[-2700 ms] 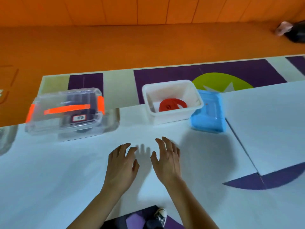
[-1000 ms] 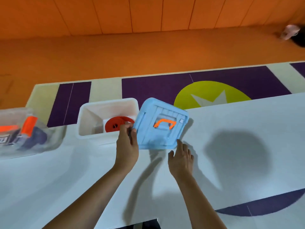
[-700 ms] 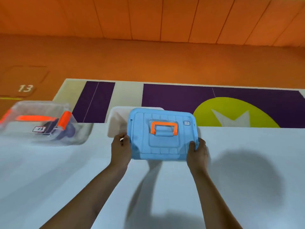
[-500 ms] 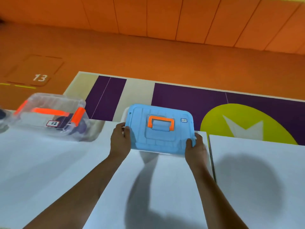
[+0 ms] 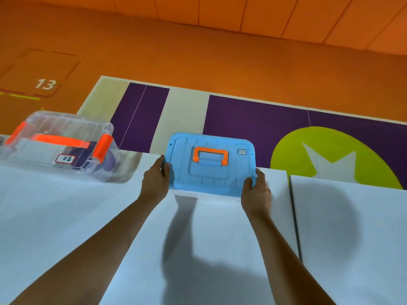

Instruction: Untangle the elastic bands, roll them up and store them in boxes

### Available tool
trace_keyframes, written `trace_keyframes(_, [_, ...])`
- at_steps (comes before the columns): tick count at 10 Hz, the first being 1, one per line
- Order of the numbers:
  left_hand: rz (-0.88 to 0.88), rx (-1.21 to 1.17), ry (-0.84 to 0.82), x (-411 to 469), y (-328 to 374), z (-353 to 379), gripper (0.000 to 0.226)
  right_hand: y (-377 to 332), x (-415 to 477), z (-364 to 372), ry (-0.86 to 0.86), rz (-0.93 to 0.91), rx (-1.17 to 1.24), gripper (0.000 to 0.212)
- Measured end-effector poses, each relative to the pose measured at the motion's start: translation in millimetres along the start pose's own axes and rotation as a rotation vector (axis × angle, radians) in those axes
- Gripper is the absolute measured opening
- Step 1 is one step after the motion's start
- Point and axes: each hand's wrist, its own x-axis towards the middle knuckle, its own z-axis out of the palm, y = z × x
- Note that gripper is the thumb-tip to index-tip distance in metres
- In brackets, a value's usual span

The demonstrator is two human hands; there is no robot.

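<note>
A blue lid [image 5: 211,172] with an orange handle lies flat over the white box [image 5: 207,197], of which only a strip of the near wall shows under the lid. My left hand [image 5: 155,180] grips the lid's left edge and my right hand [image 5: 255,192] grips its near right corner. The red rolled band inside the box is hidden by the lid.
A clear closed box [image 5: 59,146] with orange clips, a label and something dark purple inside stands at the left on the white table [image 5: 66,216]. A seam [image 5: 294,216] splits the table at the right. Beyond the far edge lies the purple, green and orange floor.
My left hand picked the blue lid up from the right of the white box, my right hand joined it, and both brought the lid down flat over the box, hiding the red band.
</note>
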Motion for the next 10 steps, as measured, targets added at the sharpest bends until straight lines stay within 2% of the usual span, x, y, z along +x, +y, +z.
trace_keyframes(1, [0.025,-0.023,-0.011,-5,-2,-2,0.031,3,-9,0,0.009,0.006,0.007,0.034])
trace_keyframes(3, [0.028,0.119,-0.069,8,-8,-3,0.026,-2,-7,1,0.007,0.058,-0.031,0.031])
trace_keyframes(4, [0.048,0.162,-0.054,5,0,-3,0.035,-5,-14,4,0.028,0.058,-0.085,0.030])
trace_keyframes(5, [0.067,0.183,-0.106,4,-4,-3,0.040,0,-15,7,0.013,0.037,-0.130,0.037])
trace_keyframes(6, [0.013,0.191,-0.127,6,-8,-2,0.044,1,-11,3,-0.043,0.044,-0.175,0.044])
trace_keyframes(8, [0.026,0.307,-0.134,8,-11,0,0.047,2,-7,0,-0.069,0.030,-0.283,0.049])
trace_keyframes(9, [0.111,0.413,-0.100,4,-7,-8,0.060,-2,-10,-8,0.028,-0.078,-0.280,0.053])
trace_keyframes(10, [0.292,0.517,0.018,-11,7,-15,0.059,-11,-17,-18,0.092,-0.243,-0.256,0.058])
